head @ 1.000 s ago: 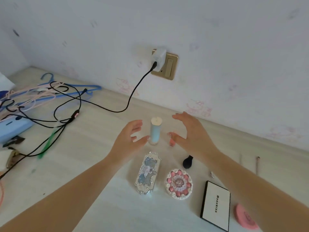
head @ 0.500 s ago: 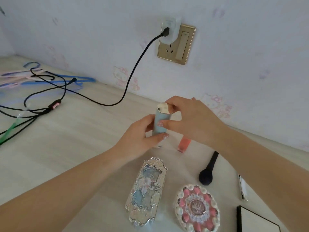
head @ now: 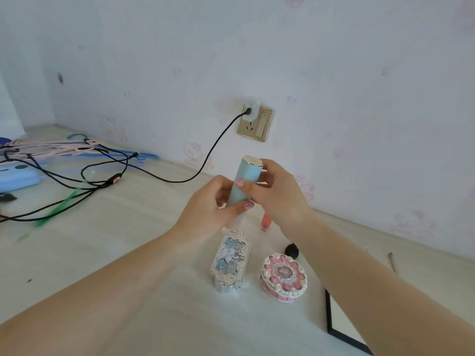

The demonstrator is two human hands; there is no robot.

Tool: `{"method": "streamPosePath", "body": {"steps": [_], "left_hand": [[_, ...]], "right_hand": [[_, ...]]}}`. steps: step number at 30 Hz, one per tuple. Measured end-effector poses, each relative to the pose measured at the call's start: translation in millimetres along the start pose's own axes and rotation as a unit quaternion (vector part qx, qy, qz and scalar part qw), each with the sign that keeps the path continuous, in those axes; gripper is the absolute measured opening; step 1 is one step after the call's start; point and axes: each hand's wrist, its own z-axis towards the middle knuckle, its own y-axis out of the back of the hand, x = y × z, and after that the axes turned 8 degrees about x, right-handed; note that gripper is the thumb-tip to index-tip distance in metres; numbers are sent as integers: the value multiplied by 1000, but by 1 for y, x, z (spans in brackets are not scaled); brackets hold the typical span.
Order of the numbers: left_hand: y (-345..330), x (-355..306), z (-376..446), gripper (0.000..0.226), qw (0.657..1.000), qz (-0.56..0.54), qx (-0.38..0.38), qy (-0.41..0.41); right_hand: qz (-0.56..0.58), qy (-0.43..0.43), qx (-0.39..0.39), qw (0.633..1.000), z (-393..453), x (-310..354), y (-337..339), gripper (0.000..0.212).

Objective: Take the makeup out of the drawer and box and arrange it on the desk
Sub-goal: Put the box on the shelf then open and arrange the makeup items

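Observation:
A pale blue tube with a cream cap (head: 246,179) is held up above the desk (head: 108,253) by both hands. My left hand (head: 210,209) grips its lower part, thumb across the front. My right hand (head: 277,194) pinches its upper part near the cap. Below them lie an ornate silver and blue case (head: 230,262) and a round pink cake-shaped compact (head: 284,278). A small peach-pink tube (head: 266,220) stands behind my right wrist, partly hidden. A black brush head (head: 291,250) shows beside my right forearm.
A black-framed white palette (head: 339,322) lies under my right forearm. Black cables (head: 77,181) run from the wall socket (head: 255,122) over coloured hangers (head: 84,150) at the left. A blue box (head: 15,179) sits at the far left. A thin stick (head: 392,262) lies at the right.
Both hands closed on the blue tube, which stood on the desk a second ago, and lifted it. The camera moved closer and tilted up toward the wall.

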Motion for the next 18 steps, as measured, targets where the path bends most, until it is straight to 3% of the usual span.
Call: {"method": "streamPosePath", "body": {"steps": [7, 10, 13, 18], "left_hand": [[9, -16, -33, 42, 999, -32, 41, 6], [12, -20, -37, 41, 999, -40, 37, 5], [20, -15, -33, 25, 999, -34, 20, 15], [39, 12, -10, 20, 998, -15, -37, 49]], "right_hand": [[5, -13, -19, 1000, -23, 23, -1, 24], [44, -14, -41, 998, -21, 36, 4, 34], [59, -17, -64, 996, -10, 41, 13, 40], [-199, -30, -19, 979, 15, 26, 29, 36]]}}
